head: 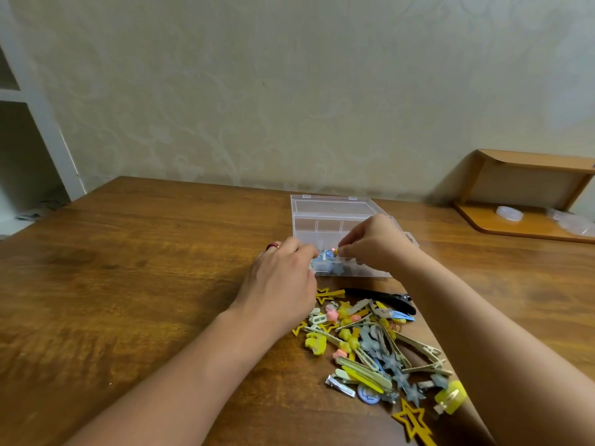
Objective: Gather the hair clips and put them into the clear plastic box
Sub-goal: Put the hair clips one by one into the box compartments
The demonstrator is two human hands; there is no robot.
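Both hands meet over the near compartments of the box point(325, 217), which lies open on the bench point(145, 268) with its lid folded back toward the wall. The left hand point(283, 281) and the right hand point(370, 244) each have fingertips curled together around a small clip point(326, 252) held between them just above the box; which hand truly bears it I cannot tell. This looks like the placing step, one clip being settled into a compartment where a few blue pieces already lie. Most of the work seems ahead: the pile of clips point(373, 352) sits on the bench just nearer than the box, between the forearms. Next, the fingers would need to let go cleanly, then a hand return to the pile for another. Counted: one box, two hands, one black clip point(383, 299) at the pile's far edge, three or more yellow star clips, and several dozen mixed clips, too tangled to number exactly.
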